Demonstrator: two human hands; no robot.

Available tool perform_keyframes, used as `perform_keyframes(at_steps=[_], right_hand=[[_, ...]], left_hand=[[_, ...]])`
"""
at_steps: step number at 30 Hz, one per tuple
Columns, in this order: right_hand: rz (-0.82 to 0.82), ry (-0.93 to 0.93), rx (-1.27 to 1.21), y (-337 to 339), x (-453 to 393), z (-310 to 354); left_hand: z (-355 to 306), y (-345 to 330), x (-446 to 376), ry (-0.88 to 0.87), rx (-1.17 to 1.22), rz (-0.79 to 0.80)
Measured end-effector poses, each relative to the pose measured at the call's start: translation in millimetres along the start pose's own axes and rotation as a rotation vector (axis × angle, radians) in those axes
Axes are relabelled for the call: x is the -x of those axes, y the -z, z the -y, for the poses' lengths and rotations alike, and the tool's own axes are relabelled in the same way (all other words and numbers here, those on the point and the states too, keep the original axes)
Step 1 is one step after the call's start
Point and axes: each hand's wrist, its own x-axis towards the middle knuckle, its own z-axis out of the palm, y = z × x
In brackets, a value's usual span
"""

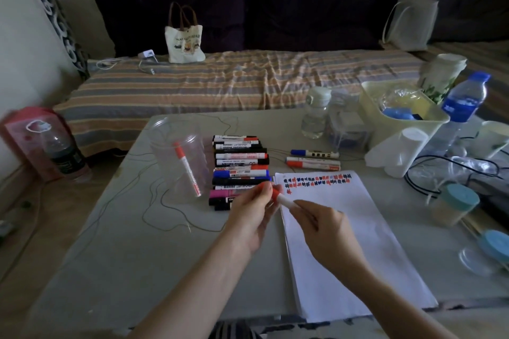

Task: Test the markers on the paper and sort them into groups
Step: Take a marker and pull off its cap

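My right hand (322, 226) grips the white barrel of a red marker (283, 199) above the top left corner of the white paper (344, 242). My left hand (252, 215) pinches its red cap end. The paper carries rows of small red, blue and black test marks (316, 179) along its top edge. A row of several markers (239, 168) lies side by side left of the paper. Three more markers (314, 161) lie apart just beyond the paper. One red marker (187, 169) stands inside a clear plastic cup (179, 151).
The grey table (137, 242) holds a cream bin (399, 115), water bottles (462, 110), a clear bottle (315, 115), a blue-lidded jar (454, 205), white cups (405, 151) and cables (451, 170) at the right. Thin wire (165, 209) loops left of the markers. A striped bed (234, 80) lies beyond.
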Motion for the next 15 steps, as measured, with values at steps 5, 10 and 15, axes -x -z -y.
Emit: perform_keyframes(at_steps=[5,10,15], right_hand=[[0.068,-0.053,0.159,14,-7,-7],[0.394,-0.105,0.191,35,-17,-17],[0.281,0.252,0.407,49,-19,-22]], left_hand=[[0,-9,-12,-0.012,-0.198,0.121],[-2,14,-15,-0.663,-1.194,0.408],[-9,20,-23,-1.035,-1.596,0.644]])
